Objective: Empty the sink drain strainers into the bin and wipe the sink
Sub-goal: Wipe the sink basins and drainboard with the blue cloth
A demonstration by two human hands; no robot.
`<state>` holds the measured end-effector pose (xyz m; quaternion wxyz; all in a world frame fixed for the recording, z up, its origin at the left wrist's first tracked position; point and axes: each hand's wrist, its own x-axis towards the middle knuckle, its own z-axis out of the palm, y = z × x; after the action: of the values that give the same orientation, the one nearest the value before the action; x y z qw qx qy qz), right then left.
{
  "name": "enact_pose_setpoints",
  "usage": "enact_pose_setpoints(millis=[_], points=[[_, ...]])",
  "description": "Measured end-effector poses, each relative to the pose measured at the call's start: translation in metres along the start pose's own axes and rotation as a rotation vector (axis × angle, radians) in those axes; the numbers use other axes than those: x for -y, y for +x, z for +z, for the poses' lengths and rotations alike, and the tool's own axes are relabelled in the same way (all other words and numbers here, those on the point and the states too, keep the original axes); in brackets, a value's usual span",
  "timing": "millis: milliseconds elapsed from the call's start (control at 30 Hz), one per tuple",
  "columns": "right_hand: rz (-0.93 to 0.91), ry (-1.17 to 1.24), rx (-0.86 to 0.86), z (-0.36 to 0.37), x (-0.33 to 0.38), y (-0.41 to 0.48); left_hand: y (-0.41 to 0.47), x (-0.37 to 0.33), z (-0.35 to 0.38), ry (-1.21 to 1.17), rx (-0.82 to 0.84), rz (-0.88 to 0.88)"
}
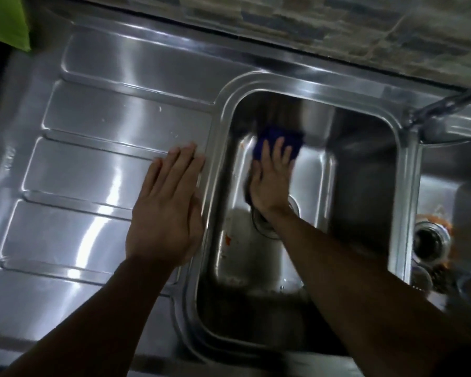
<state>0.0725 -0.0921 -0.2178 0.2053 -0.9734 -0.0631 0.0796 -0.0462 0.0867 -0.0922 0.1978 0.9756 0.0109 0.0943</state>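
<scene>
The left hand (169, 210) lies flat, fingers straight, on the draining board (93, 159), likely as a brace. In the sink (223, 110) the right hand (269, 183) presses a blue cloth (280, 137) down with flat fingers, wiping; a strainer (430, 240) sits far right
</scene>
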Motion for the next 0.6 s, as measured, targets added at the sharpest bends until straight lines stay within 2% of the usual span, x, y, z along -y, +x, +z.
enact_pose_setpoints(millis=[67, 233, 300, 367, 433, 500, 533, 600], points=[[-0.128, 0.095, 0.063, 0.01, 0.021, 0.002, 0.0, 0.0, 0.0, 0.013, 0.004, 0.006], [-0.247, 0.279, 0.208, 0.01, 0.02, -0.05, 0.001, -0.002, -0.002, 0.031, 0.022, 0.003], [-0.373, 0.237, 0.298, 0.009, 0.004, -0.098, 0.001, -0.003, -0.002, 0.038, 0.026, 0.0], [-0.566, 0.129, 0.466, 0.004, -0.018, -0.132, 0.001, -0.004, -0.002, 0.041, 0.018, 0.003], [-0.759, 0.083, 0.606, -0.004, -0.038, -0.15, 0.002, -0.005, -0.002, 0.038, 0.015, 0.006], [-0.938, -0.025, 0.668, -0.011, -0.047, -0.153, 0.001, -0.006, -0.002, 0.041, 0.015, 0.012], [-0.995, -0.06, 0.667, -0.011, -0.05, -0.154, 0.001, -0.006, -0.003, 0.04, 0.012, 0.014], [-0.965, 0.018, 0.692, -0.011, -0.048, -0.147, 0.0, -0.005, -0.002, 0.03, 0.006, 0.019]])
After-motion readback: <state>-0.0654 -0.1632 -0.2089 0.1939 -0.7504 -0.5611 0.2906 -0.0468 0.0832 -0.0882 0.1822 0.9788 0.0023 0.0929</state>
